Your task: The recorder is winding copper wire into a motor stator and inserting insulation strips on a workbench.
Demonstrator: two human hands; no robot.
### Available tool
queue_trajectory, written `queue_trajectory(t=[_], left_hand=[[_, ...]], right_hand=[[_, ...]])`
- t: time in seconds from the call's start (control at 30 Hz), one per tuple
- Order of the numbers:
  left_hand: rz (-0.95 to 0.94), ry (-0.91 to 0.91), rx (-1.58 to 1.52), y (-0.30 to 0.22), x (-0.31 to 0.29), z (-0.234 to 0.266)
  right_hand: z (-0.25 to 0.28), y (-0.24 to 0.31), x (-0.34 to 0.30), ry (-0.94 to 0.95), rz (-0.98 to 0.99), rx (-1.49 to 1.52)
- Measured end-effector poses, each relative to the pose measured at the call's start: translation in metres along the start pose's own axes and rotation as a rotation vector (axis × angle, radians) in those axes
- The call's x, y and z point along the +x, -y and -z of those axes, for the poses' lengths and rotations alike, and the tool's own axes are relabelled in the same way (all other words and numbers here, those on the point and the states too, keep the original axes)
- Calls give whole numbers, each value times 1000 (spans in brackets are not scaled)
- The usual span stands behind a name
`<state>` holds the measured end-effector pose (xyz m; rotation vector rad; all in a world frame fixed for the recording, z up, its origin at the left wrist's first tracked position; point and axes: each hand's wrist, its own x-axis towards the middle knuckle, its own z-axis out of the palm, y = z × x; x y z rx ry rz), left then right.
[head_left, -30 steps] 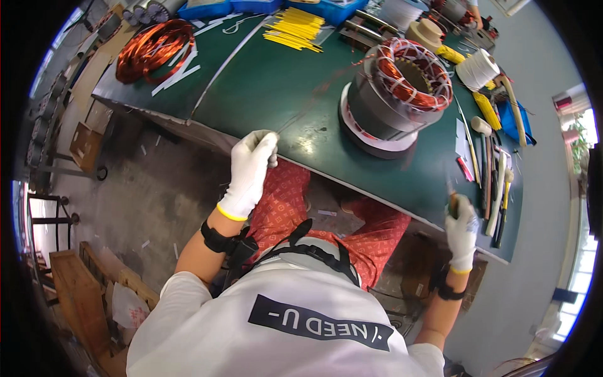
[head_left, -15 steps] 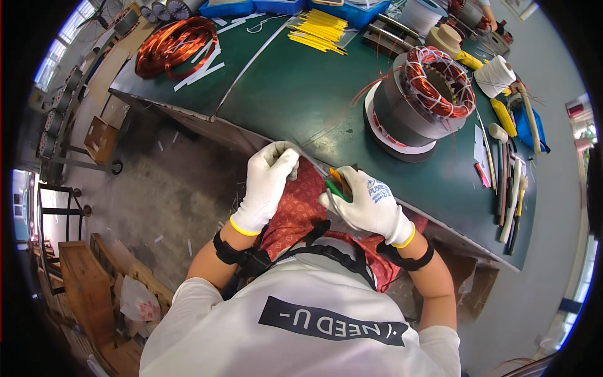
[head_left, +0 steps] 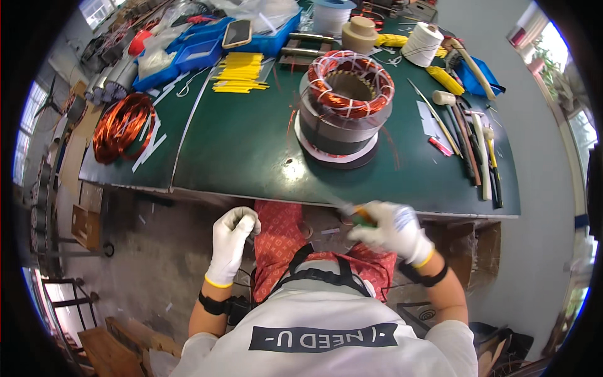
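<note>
My left hand [head_left: 232,245], in a white glove, is off the table's near edge with thumb and fingers curled together. Whatever may be in that pinch is too small to make out. My right hand [head_left: 399,232], gloved too, grips a hand tool [head_left: 363,215] with orange and green handles. Its metal end is smeared by motion and points up and left toward the table edge. Beyond the hands, a motor stator [head_left: 342,129] stands upright on the green table [head_left: 239,144], its copper windings [head_left: 370,100] laced with white cord. Neither hand touches it.
On the left lies a copper wire coil [head_left: 116,135] beside white strips. Yellow strips [head_left: 239,75], blue bins [head_left: 198,56] and a phone [head_left: 237,34] are farther back. To the right are a mallet [head_left: 445,98], other long-handled tools and a white thread spool [head_left: 421,45].
My hands have moved apart: the left went left and down, the right moved right with the tool. The whole view has shifted, so the stator appears farther left.
</note>
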<state>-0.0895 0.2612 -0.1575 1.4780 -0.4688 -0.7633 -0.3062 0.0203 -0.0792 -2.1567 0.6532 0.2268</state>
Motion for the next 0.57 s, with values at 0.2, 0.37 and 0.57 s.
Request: queue_trajectory(t=[0.2,0.37,0.57], left_hand=[[102,408,129,-20,20,-61],[187,578,59,-20,42,-136],[428,849,-248,-9,68,-154]], right_hand=[[49,-159,-4,-834,-289,-730],[9,-45,-2,-673,564,-113],[5,-56,-15,-643,490,-100]])
